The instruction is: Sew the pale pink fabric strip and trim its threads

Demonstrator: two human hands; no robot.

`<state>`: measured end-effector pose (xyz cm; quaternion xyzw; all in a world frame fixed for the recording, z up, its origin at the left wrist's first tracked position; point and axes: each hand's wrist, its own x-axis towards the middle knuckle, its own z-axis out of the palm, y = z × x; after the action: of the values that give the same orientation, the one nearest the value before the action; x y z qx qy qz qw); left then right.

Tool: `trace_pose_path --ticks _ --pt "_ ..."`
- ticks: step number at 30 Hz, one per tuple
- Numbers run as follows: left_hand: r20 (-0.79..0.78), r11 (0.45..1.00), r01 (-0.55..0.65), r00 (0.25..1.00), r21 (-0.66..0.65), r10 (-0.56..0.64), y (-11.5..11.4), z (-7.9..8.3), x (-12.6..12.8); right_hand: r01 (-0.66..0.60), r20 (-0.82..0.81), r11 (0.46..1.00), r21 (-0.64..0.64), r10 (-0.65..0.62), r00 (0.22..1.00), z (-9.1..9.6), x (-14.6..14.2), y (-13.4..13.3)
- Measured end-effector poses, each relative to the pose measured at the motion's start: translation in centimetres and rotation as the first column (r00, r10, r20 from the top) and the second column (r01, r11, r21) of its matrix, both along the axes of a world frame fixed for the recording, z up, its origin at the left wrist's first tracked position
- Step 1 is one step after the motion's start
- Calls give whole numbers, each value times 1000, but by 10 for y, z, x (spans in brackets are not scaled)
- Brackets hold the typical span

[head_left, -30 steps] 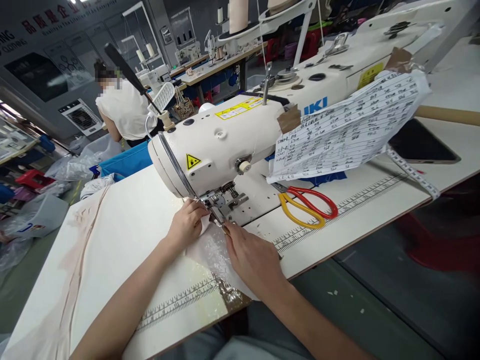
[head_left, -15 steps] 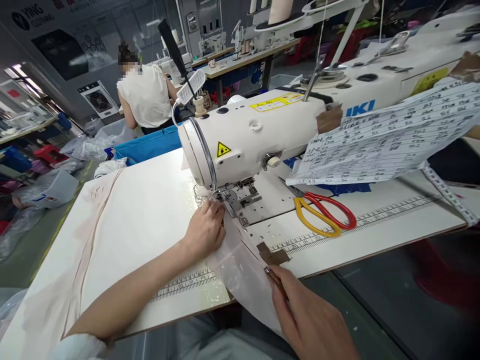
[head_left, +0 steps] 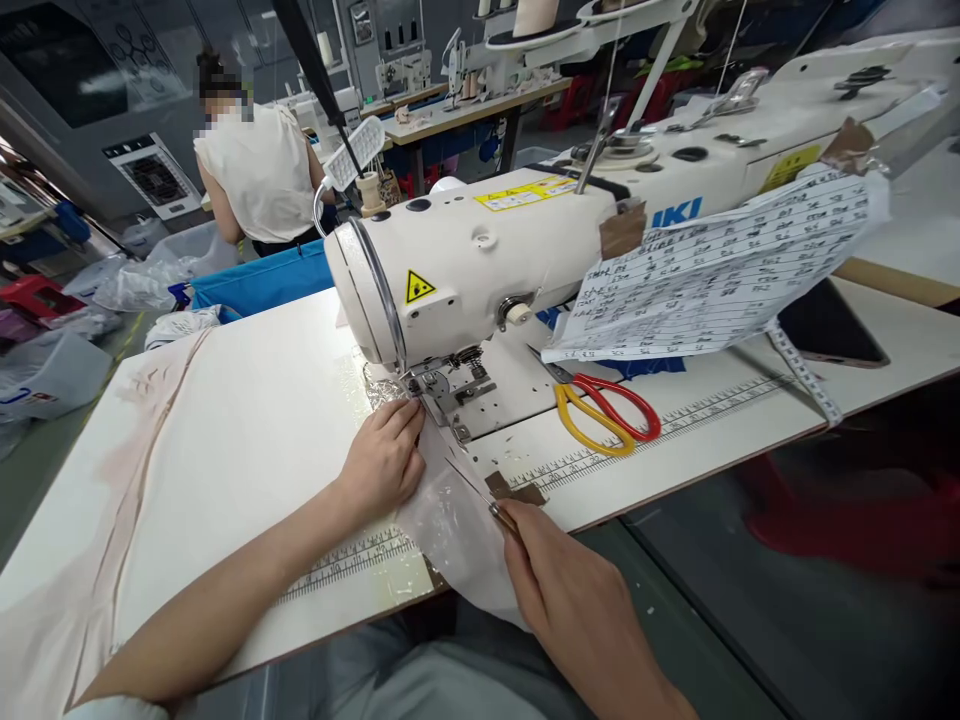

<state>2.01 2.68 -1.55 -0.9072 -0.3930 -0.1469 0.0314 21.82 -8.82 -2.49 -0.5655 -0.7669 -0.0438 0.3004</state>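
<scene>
My left hand [head_left: 384,462] lies with curled fingers on a pale translucent fabric piece [head_left: 450,525], pressing it to the table just in front of the presser foot [head_left: 431,392] of a white sewing machine [head_left: 480,265]. My right hand [head_left: 562,590] is at the table's front edge, fingers pinched on a thin metal tool [head_left: 480,495] that lies along the fabric's right edge. The fabric hangs over the table edge toward my lap.
Red-and-yellow scissors [head_left: 604,408] lie right of the needle plate. A written paper sheet [head_left: 720,275] is taped to the machine. A phone [head_left: 825,325] and measuring tape [head_left: 802,375] lie far right. Pink cloth [head_left: 112,480] drapes the table's left. A person [head_left: 255,180] works behind.
My right hand drew back from the presser foot to the table's front edge, holding the thin tool along the fabric. My left hand stayed on the fabric near the needle.
</scene>
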Motion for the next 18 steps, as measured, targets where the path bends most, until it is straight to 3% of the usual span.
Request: trace_pose_path --ticks 18 --pt "-50 1000 -11 999 12 11 -12 2 4 -7 98 1000 3 7 995 5 -9 20"
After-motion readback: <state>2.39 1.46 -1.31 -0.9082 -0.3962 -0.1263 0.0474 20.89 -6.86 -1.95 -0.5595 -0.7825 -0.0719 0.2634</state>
